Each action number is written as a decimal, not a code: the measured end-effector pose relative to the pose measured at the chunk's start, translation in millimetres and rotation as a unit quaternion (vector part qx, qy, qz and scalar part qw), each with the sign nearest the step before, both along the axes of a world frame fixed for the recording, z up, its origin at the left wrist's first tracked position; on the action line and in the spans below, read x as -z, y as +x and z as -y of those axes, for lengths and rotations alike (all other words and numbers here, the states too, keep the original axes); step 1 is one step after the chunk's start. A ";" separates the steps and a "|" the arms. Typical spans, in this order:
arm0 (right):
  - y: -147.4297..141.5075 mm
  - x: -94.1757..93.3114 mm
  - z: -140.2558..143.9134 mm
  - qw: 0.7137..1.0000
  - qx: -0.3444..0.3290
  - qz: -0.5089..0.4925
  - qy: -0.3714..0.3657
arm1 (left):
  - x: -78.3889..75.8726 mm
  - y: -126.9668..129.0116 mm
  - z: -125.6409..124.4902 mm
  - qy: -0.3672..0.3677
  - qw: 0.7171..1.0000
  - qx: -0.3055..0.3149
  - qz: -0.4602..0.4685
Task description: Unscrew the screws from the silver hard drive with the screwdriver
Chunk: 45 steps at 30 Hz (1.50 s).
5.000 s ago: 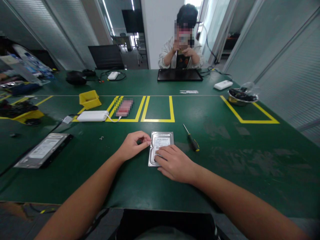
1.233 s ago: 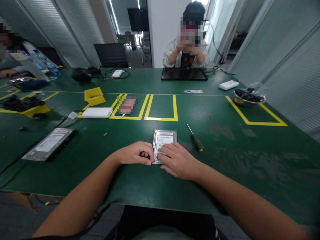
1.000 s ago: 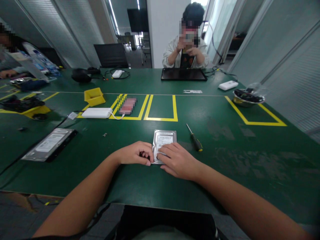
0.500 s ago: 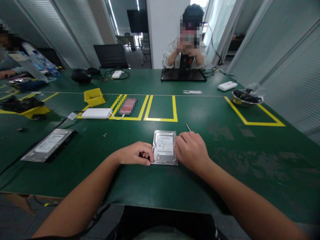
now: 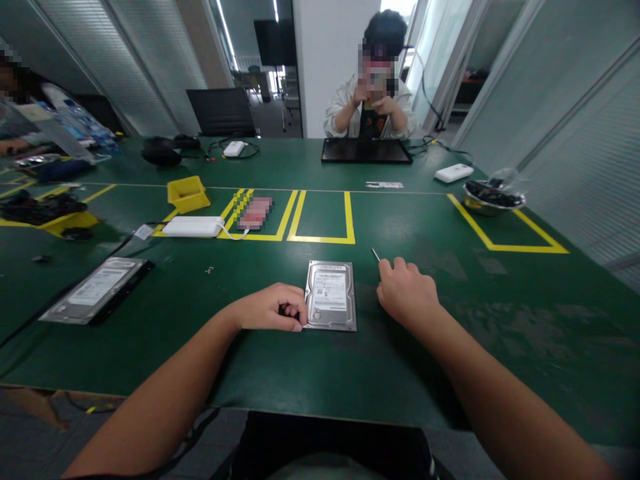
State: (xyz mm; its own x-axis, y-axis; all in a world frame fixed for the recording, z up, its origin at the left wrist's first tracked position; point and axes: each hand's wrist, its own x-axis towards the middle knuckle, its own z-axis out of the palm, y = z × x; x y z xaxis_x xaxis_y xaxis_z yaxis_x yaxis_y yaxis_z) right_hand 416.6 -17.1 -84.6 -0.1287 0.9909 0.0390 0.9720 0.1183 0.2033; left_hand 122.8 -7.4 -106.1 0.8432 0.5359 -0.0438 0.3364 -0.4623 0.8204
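Note:
A silver hard drive [image 5: 330,295] lies flat, label up, on the green table [image 5: 300,373] in front of me. My left hand [image 5: 273,310] rests as a loose fist against the drive's lower left edge, fingers curled with nothing visible in them. To the right of the drive, my right hand [image 5: 407,293] lies on the table with its fingers curled over a screwdriver [image 5: 375,254]. Only the thin metal tip shows beyond my knuckles; the handle is hidden.
A second hard drive [image 5: 95,289] lies at the left, with small screws [image 5: 210,270] near it. Beyond are a white box [image 5: 195,227], a yellow bin [image 5: 187,194] and yellow tape rectangles [image 5: 323,238]. A metal bowl [image 5: 493,198] stands far right. Another person [image 5: 373,107] sits opposite behind a black tablet [image 5: 367,151].
My right hand has lifted off the drive's label and moved right onto the screwdriver, covering its handle. My left hand slid down the drive's left edge and has stayed there.

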 end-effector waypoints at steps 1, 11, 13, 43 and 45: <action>0.0 -0.6 0.2 1.000 0.004 0.002 -0.010 | 0.1 -0.1 0.0 0.000 1.000 0.001 0.002; 0.7 -1.0 3.4 0.996 0.019 0.012 -0.089 | -0.8 0.4 0.8 0.000 1.000 -0.003 0.008; 1.4 0.2 3.2 0.995 0.019 0.011 -0.097 | -1.3 0.6 1.1 0.000 1.000 -0.004 0.010; -4.7 -23.0 8.3 0.998 0.000 -0.008 0.056 | -0.9 -0.1 2.4 0.015 0.999 -0.011 0.036; -5.0 -25.3 8.5 0.998 -0.002 -0.010 0.069 | -0.9 0.1 2.4 0.016 0.999 -0.011 0.037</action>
